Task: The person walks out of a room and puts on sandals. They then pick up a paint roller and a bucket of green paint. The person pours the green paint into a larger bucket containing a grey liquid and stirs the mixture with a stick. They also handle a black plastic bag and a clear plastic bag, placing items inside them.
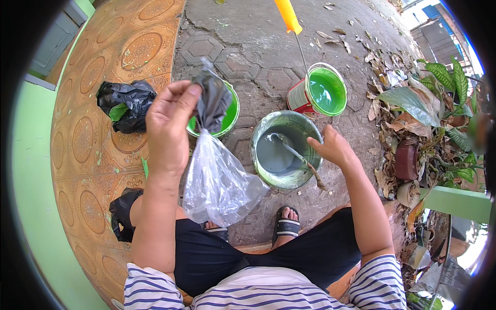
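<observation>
From here I see the person seated with knees apart, the left hand [170,116] raised and its thumb and fingers pinching the bunched, dark grey top of a clear plastic bag [219,181], which hangs in front of the body, left of a bucket of grey liquid [258,129]. The right hand [336,146] is at that bucket's right rim, fingers loosely curled, thumb toward the opening; I can't tell whether it touches the rim. A stick [305,163] leans in the grey liquid, its end jutting over the near edge. Beyond stands a red-and-white pail [298,98] of green paint, with a yellow-handled tool [288,15] leaning out of it. A green-lined bucket [234,113] sits partly behind the bag; a crumpled black plastic bag [138,98] lies on the orange patterned tiles [82,139].
</observation>
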`<state>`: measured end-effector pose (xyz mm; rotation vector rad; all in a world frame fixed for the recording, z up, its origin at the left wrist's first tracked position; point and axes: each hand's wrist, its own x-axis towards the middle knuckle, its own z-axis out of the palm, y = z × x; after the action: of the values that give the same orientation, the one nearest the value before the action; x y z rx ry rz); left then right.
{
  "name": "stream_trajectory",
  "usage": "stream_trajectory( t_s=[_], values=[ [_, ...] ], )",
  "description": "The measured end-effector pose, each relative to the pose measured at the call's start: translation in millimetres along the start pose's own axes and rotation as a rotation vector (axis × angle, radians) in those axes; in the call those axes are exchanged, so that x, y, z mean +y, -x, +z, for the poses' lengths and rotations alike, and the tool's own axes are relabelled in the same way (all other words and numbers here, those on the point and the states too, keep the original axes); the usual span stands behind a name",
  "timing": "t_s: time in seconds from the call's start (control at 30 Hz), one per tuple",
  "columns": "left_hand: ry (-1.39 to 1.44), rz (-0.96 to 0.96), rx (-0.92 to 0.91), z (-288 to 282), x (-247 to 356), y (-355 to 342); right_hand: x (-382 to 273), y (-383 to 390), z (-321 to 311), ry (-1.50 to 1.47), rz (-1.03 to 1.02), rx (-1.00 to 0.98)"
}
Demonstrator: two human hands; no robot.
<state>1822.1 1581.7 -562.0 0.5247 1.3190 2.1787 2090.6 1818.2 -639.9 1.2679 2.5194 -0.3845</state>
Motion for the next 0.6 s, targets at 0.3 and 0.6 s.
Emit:
stream_trajectory(
  t_s=[0.3,0.6],
  values=[
    [0.081,0.049,0.141,-16.6,17.2,-22.9,51.2,19.3,53.9,-0.706,0.483,-0.594],
    [0.075,0.030,0.128,-30.0,11.7,-25.7,42.1,29.2,69.5,-1.075,0.498,-0.636]
  ],
)
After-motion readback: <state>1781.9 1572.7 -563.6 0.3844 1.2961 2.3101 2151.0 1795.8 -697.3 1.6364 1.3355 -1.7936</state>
